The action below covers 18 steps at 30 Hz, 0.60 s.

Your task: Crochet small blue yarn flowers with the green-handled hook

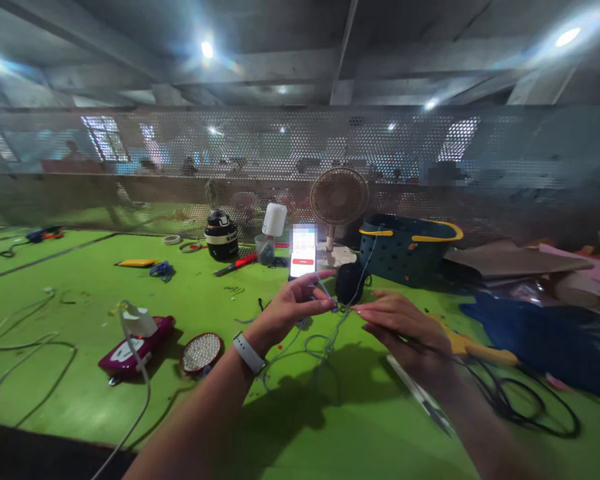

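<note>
My left hand (285,310), with a white watch band (249,353) on its wrist, pinches a small blue-purple piece of yarn work (335,306). Light blue yarn (325,287) loops over its raised fingers. Facing it, my right hand (405,330) is closed around a thin tool, apparently a crochet hook (349,307), whose tip meets the yarn work. Its handle is hidden by the fingers. One strand rises from between the hands toward the dark basket (405,257), while slack yarn (325,350) lies in loops on the table beneath.
Behind my hands stand a lit phone (303,257), a fan (339,197) and a dark yarn ball (350,283). Leftward are a purple power strip (137,350) and a round studded object (201,353). Scissors (423,397) and black cable (525,413) lie right.
</note>
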Tool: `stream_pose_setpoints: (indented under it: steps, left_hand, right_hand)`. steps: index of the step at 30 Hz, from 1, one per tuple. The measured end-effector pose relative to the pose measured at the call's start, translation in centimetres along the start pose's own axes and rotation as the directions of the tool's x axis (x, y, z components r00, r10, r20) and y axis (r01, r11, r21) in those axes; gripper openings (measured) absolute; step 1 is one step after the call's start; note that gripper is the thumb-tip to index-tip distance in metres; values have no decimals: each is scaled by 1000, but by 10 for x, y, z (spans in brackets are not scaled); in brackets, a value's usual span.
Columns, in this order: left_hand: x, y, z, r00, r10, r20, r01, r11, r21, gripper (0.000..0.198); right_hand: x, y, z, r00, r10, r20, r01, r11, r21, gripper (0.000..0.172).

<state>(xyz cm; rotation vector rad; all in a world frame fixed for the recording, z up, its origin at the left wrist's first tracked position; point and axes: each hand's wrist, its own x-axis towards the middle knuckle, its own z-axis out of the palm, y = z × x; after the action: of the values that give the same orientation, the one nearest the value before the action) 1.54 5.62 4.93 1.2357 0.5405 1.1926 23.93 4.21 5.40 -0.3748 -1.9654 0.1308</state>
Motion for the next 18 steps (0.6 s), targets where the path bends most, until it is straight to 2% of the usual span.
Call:
stream_pose_setpoints:
  steps: [6, 12, 18]
  left_hand:
    - [1, -1, -4, 1000, 8, 9, -8, 1000, 30, 65]
    - [2, -2, -3, 1000, 4, 5, -4, 1000, 16, 65]
    - [3, -5, -2, 1000, 6, -10, -6, 1000, 7, 64]
  right_hand:
    - [1, -1, -3, 999, -10, 36, 11, 999, -36, 34]
    - [0, 0, -5, 992, -67, 110, 81, 989, -127, 38]
    - [-1, 0, -4, 989, -102, 103, 118, 979, -167, 38]
